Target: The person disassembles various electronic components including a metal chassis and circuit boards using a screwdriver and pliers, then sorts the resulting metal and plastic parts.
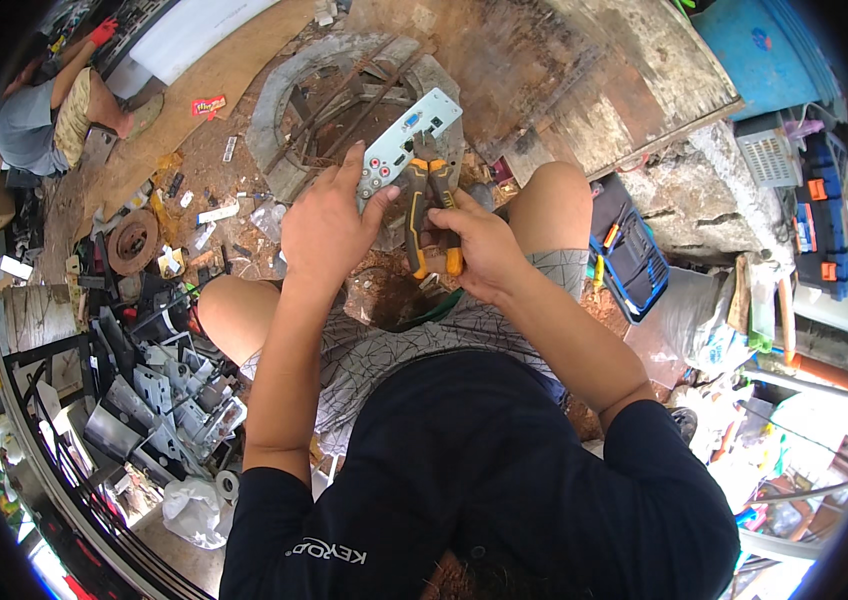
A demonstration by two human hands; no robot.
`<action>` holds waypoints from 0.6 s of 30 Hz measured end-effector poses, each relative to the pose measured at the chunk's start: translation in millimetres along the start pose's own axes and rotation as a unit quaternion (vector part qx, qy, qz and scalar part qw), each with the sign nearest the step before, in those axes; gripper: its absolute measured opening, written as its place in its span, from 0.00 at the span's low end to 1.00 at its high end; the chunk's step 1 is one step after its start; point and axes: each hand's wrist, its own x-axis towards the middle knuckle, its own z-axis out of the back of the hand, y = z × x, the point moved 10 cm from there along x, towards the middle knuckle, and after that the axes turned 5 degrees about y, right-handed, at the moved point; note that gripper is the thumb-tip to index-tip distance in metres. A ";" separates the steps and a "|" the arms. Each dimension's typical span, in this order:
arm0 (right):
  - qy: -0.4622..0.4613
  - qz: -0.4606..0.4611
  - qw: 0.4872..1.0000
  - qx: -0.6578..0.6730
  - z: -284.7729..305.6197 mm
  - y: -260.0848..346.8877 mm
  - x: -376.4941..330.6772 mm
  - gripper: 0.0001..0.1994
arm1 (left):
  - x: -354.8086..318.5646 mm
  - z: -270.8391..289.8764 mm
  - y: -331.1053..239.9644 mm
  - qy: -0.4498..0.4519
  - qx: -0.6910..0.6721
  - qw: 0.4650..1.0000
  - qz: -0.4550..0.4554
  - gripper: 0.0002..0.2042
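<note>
Seemingly, work's unfinished: above the round grey concrete ring (274,95), your left hand's (329,225) fingers pinch the flat pale metal panel (394,148); your right hand's (484,245) wrap yellow-and-black pliers (417,205); round red sockets (385,171) still sit attached.

Metal panel (407,139), lower end partly hidden
</note>
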 end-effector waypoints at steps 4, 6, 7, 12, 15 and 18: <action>0.015 -0.018 1.000 0.015 -6.3 -0.5 -3.2 0.16 | 0.0 -1.5 0.5 0.001 0.000 1.000 -0.001 0.30; 0.031 -0.011 0.999 0.026 -11.0 1.9 -4.9 0.15 | -0.1 -2.3 0.6 0.005 0.000 1.000 0.002 0.30; 0.041 -0.011 0.999 0.024 -12.6 2.0 -5.0 0.15 | 0.1 -2.4 0.7 0.010 -0.001 1.000 0.005 0.29; 0.081 -0.011 0.996 0.030 -21.5 2.7 -4.8 0.17 | -0.3 0.4 1.4 -0.029 -0.021 0.999 -0.015 0.27; 0.079 -0.033 0.996 0.036 -21.1 -1.0 -3.8 0.16 | -1.0 1.8 0.8 -0.039 -0.037 0.998 -0.031 0.25; 0.075 -0.032 0.996 0.048 -23.9 0.2 -3.6 0.15 | -0.9 1.5 0.5 -0.032 -0.032 0.999 -0.029 0.25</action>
